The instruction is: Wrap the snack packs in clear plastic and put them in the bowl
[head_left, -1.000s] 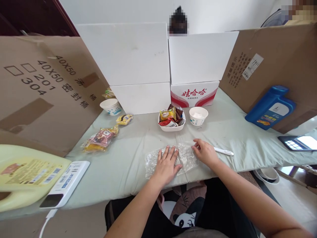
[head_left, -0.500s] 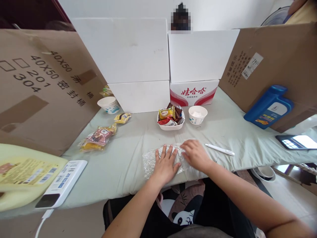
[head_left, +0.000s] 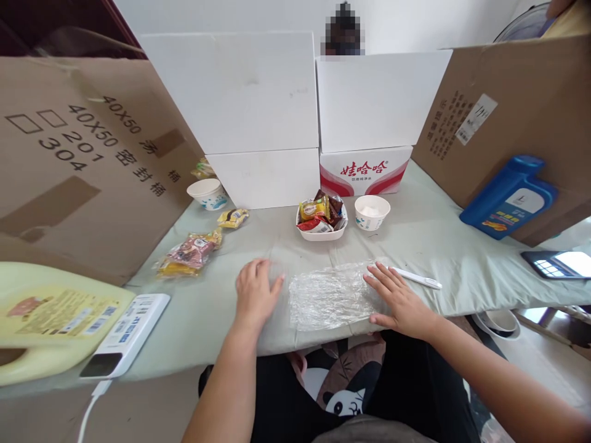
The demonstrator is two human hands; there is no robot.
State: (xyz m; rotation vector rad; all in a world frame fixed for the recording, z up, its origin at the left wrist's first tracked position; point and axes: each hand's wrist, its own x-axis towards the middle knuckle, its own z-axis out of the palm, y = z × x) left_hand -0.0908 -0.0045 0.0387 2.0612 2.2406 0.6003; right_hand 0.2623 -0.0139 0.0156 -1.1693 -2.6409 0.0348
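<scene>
Head view: A sheet of clear plastic wrap (head_left: 329, 296) lies spread flat on the table (head_left: 221, 307), near its front edge. The left hand (head_left: 255, 294) rests palm-down just left of the sheet, fingers extended, gripping nothing. The right hand (head_left: 398, 299) presses the sheet's right edge, fingers splayed. Spreading appears complete; nothing is placed on the sheet yet.

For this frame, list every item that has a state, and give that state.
plastic wrap: spread flat, wrinkled
left hand: open, flat on the cloth beside the wrap
right hand: open, palm down on the wrap's right edge
snack dish: full of wrapped snacks
paper cup: upright
blue jug: leaning on cardboard, capped
tablet: screen lit
</scene>
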